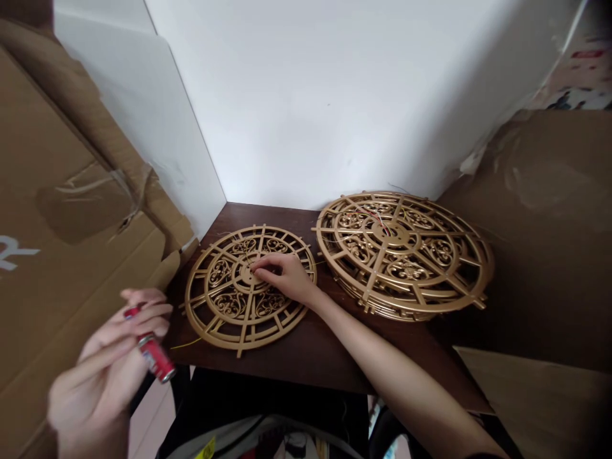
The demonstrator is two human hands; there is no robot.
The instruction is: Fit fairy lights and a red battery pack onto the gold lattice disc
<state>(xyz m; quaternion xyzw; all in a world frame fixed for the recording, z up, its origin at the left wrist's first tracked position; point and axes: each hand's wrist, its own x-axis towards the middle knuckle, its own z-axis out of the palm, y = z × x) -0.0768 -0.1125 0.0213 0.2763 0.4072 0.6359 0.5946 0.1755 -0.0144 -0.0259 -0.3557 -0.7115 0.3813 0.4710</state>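
Note:
Raised at the lower left, my left hand (115,354) is closed around a small red cylinder with silver bands (157,360); motion blurs it, and I cannot tell its exact kind. My right hand (280,274) reaches over the gold openwork disc (241,344) lying flat on the table. Its thumb and fingertips are pinched together at the disc's hub; whatever lies between them is too small to make out. Thin wires show near the hub, and a yellow wire (186,344) sticks out from the disc's front left edge.
A stack of similar gold discs (406,255) stands on the right of the dark brown table (329,357), with red and yellow wires on top. Cardboard boxes flank both sides, the left box (62,210) and the right box (540,242). A white wall (325,102) rises behind.

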